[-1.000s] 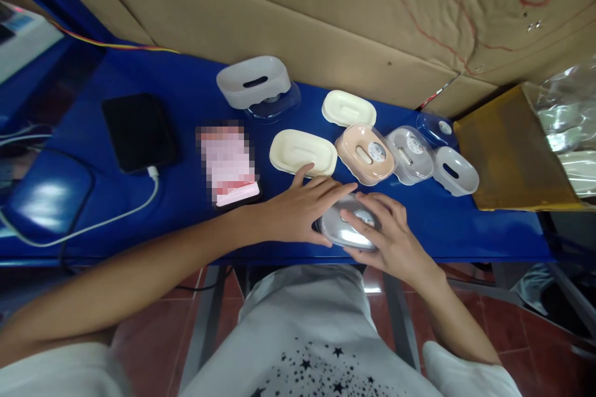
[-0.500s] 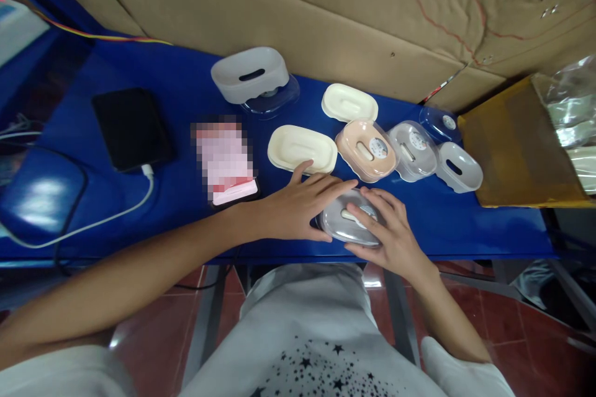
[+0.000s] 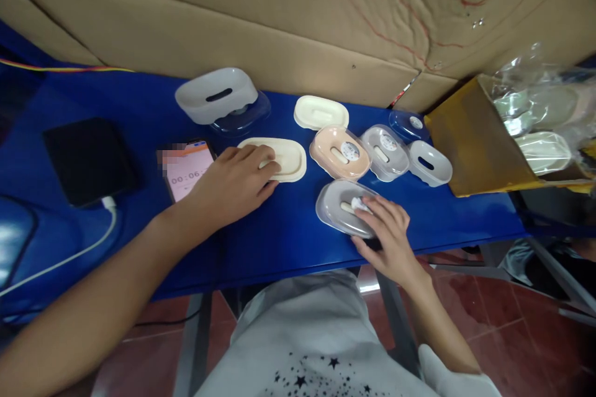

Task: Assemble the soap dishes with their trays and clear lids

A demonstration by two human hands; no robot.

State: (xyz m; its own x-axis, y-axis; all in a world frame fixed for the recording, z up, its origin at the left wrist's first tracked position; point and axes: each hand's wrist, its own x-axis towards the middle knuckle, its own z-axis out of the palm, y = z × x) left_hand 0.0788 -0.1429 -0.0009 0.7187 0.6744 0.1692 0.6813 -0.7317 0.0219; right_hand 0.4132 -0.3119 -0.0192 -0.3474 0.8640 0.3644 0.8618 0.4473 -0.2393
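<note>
My right hand (image 3: 388, 232) rests with bent fingers on the right end of a grey oval soap box (image 3: 333, 208) under a clear domed lid; its thumb is at the near side. A cream slot cover and a round sticker show through the lid, the sticker partly behind the fingers. My left hand (image 3: 237, 183) curls over the left end of a shallow cream oval tray (image 3: 294, 158), fingertips on its inside and thumb by the near edge. Beyond the grey box stand a lidded peach soap box (image 3: 326, 152), a second lidded grey one (image 3: 395, 164) and a second cream tray (image 3: 305, 110).
A grey slotted base (image 3: 190, 99) leans on a clear lid (image 3: 239, 124) at the back left. On the right are another slotted base (image 3: 440, 170), a clear lid (image 3: 410, 124) and a cardboard box (image 3: 484, 155) of wrapped pieces. A phone (image 3: 186, 164) and black tablet (image 3: 86, 158) lie left.
My left hand has left the grey soap box and moved left onto the near cream tray. The grey box has shifted slightly away and to the right under my right hand. The view has turned right.
</note>
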